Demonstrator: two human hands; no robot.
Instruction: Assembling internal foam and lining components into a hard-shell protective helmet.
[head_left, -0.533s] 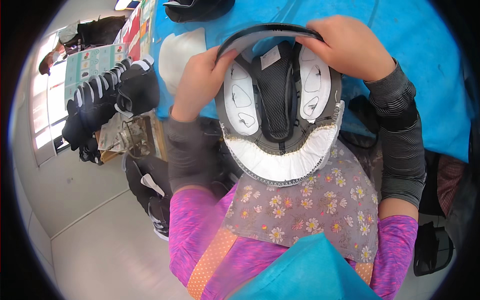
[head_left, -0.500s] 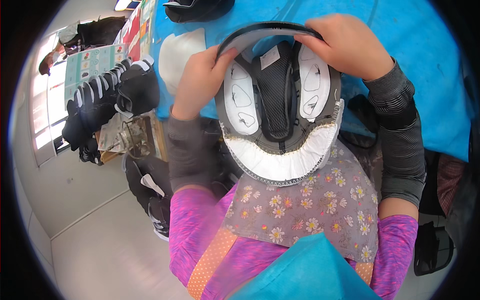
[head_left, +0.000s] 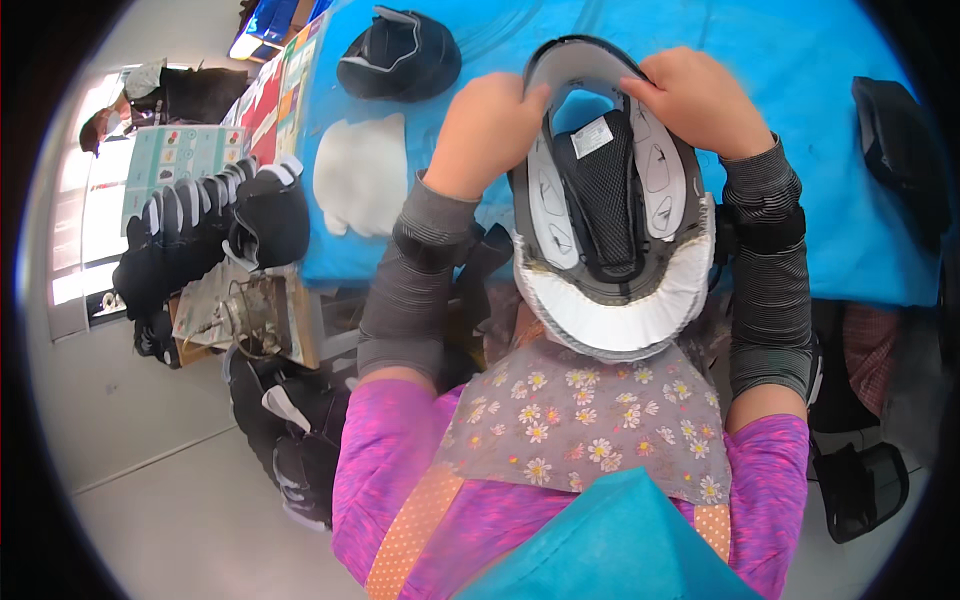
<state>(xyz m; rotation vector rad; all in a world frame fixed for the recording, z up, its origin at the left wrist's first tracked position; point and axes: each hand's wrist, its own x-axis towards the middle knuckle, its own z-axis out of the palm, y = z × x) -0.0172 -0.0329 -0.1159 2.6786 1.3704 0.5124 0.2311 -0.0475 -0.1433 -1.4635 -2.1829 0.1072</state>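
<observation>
Between my two hands hangs a black-and-white shoe upper (head_left: 612,318), its underside turned towards me. A white stitched edge curves round its near end, and a black mesh tongue (head_left: 602,215) with a small white label lies down the middle. My left hand (head_left: 492,132) pinches the upper's far left rim with the thumb inside. On the far right rim my right hand (head_left: 705,105) grips in the same way, thumb over the edge. Beyond my left hand, a white soft piece (head_left: 362,178) and another black upper (head_left: 405,60) rest on the blue-covered table (head_left: 800,190).
Several black uppers (head_left: 190,215) with light edges form a row at the left, above a wooden box (head_left: 300,310). More black pieces (head_left: 290,420) hang beneath. A dark piece (head_left: 900,150) lies at the table's right side. A flowered apron (head_left: 600,420) covers my front.
Both hands have shifted the upper to the right in the picture and drawn its far rim narrower. More of the table and the black upper at the back now shows.
</observation>
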